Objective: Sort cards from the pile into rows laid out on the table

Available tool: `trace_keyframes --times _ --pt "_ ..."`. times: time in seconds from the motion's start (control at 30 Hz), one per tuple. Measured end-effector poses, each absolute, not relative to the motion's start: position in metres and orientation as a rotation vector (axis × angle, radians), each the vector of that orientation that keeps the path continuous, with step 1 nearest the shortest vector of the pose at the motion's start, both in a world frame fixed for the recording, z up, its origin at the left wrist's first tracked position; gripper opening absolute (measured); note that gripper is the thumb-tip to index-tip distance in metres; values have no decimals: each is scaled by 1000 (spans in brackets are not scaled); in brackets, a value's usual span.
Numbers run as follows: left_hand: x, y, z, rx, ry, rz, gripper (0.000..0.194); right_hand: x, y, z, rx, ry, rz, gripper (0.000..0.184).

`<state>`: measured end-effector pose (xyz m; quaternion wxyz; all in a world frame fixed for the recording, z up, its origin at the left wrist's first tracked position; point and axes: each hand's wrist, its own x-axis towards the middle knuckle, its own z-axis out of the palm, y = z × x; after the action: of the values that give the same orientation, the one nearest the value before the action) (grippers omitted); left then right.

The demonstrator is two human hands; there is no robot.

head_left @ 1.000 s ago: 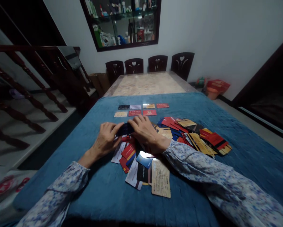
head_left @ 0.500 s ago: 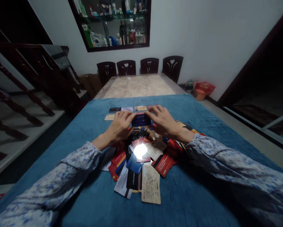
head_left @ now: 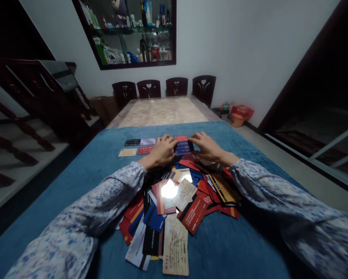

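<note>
Nearest the person, a cream card (head_left: 175, 248) lies with its long axis pointing away, at the near edge of a loose heap of cards (head_left: 193, 215) spread on a blue cloth (head_left: 220, 252). The heap fills the space between the two floral sleeves, and a bright glare hides part of it.

Beyond the heap, a blue card (head_left: 183, 147) is between the hands, its long axis running left to right. The left hand (head_left: 161, 150) grips its left end, fingers bent, and the right hand (head_left: 208, 148) pinches the right end, so neither is clearly nearer. Whether the card touches the cloth or is just above it, I cannot tell.

To the left are a pale card (head_left: 127, 152) and a lower red card (head_left: 146, 150); the left hand covers what lies between the latter and the blue card. Farther on, a black card (head_left: 132, 142) and a silver card (head_left: 148, 142) sit side by side, and an upper red card (head_left: 181, 138) shows just past the blue card's far edge.

More cloth stretches right of the right hand and ahead, ending at the worktop (head_left: 165, 111); chairs (head_left: 204, 89) stand behind.
</note>
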<state>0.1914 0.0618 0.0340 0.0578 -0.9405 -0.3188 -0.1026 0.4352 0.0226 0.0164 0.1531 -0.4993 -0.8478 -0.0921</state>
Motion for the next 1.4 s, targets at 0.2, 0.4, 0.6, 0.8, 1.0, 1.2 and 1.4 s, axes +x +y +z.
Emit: trace_keyframes --times 0.2,0.4,0.6,0.8,1.0,1.2,1.4 --pt "211 88 25 -2911 -1038 -256 37 449 51 11 -1541 -2462 -100 48" --pt "223 106 15 -2970 -1136 -230 32 454 70 0 -1620 -2464 -22 46" --pt "225 118 6 -2987 -1223 -205 34 451 78 -2 -1650 -2449 30 46" --pt "225 129 -2 -3006 -1248 -221 33 447 86 -4 -1676 -2437 69 43" --pt "224 131 -4 -3019 -1239 -208 35 450 88 -5 -1666 -2464 77 41" --pt "224 132 -4 -3020 -1267 -184 34 446 86 -2 -1716 -2502 71 37" --pt "225 131 -3 -3016 -1241 -138 37 447 86 -5 -1705 -2495 85 33"
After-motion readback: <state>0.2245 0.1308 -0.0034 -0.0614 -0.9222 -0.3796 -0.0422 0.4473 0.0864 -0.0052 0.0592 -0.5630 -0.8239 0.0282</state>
